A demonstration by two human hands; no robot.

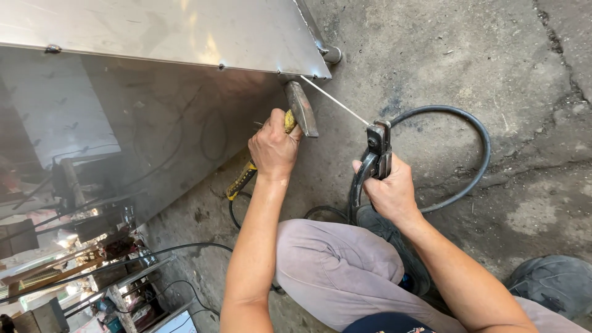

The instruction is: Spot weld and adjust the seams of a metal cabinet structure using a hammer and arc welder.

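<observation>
Head view, looking down on a crouching person. The left hand [273, 150] is closed in a firm grip around the yellow-and-black handle of a hammer [300, 108], whose steel head points toward 12 o'clock, just below the corner of a polished steel box [185, 31]. The right hand [390, 190], at 3 o'clock of the left, is clenched on a welding electrode holder [377, 148]; its thin electrode rod [335, 102] slants toward 10 o'clock, reaching the box corner. A black cable [475, 166] loops over the concrete floor [524, 92].
</observation>
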